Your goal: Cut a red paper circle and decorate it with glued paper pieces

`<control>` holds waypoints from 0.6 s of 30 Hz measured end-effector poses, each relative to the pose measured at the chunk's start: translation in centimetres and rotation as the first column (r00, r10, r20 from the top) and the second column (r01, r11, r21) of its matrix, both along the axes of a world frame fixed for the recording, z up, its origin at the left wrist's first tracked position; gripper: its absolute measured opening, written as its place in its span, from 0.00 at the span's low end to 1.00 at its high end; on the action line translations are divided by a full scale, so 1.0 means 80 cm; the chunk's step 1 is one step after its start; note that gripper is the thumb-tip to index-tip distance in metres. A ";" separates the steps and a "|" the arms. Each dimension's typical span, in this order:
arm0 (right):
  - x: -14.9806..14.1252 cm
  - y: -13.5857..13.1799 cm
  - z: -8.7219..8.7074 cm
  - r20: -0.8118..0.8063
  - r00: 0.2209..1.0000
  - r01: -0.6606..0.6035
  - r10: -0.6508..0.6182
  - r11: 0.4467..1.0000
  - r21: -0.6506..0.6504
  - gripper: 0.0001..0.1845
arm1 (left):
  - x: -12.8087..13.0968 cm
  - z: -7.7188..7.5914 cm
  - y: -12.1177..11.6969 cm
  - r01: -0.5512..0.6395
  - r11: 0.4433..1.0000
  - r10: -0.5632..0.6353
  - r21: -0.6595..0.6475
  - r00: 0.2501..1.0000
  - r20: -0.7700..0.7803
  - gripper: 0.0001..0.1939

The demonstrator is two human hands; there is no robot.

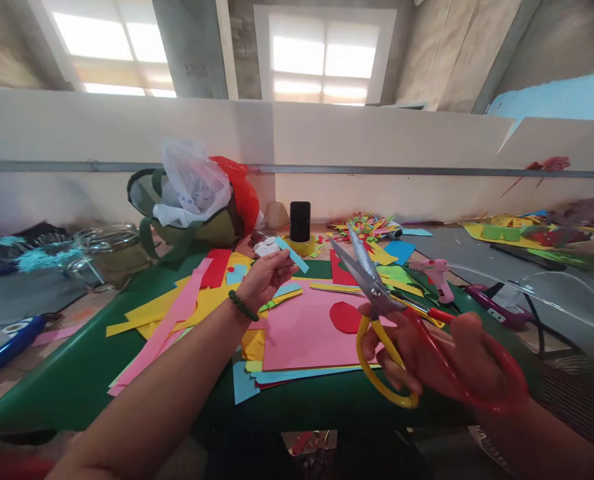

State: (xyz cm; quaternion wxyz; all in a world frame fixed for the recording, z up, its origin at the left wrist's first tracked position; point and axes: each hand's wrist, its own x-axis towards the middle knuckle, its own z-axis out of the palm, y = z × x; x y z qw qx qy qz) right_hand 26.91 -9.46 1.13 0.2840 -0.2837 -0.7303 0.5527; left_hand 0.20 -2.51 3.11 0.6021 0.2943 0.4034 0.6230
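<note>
The left hand (268,275) pinches a light blue paper strip (295,256) between thumb and fingertips, the strip slanting past that grip toward the right, while the right hand (419,350) grasps a pair of scissors (375,291), blades slightly parted and pointing up and away, apart from the strip. Below and between both grips lies a pink sheet (301,337) with a red circle (345,317) on it. For a clean cut, it seems best to steady the strip, turn the blades square to it and keep the pinching fingertips clear.
</note>
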 end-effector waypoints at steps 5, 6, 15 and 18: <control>-0.007 -0.018 -0.002 -0.159 0.982 -0.138 0.097 0.952 -0.272 0.44 | 0.001 0.003 -0.002 0.011 1.000 -0.011 0.016 1.000 0.027 0.09; -0.007 -0.020 -0.003 -0.163 0.981 -0.148 0.102 0.943 -0.298 0.42 | 0.002 0.004 -0.003 0.013 1.000 -0.014 0.017 0.999 0.035 0.10; -0.008 -0.019 -0.012 -0.221 0.968 -0.196 0.116 0.903 -0.383 0.35 | 0.004 0.003 -0.004 0.047 0.999 -0.048 0.021 0.998 0.047 0.13; -0.009 -0.019 -0.014 -0.231 0.968 -0.188 0.100 0.896 -0.402 0.34 | 0.004 0.003 -0.005 0.060 0.998 -0.061 0.033 0.998 0.028 0.12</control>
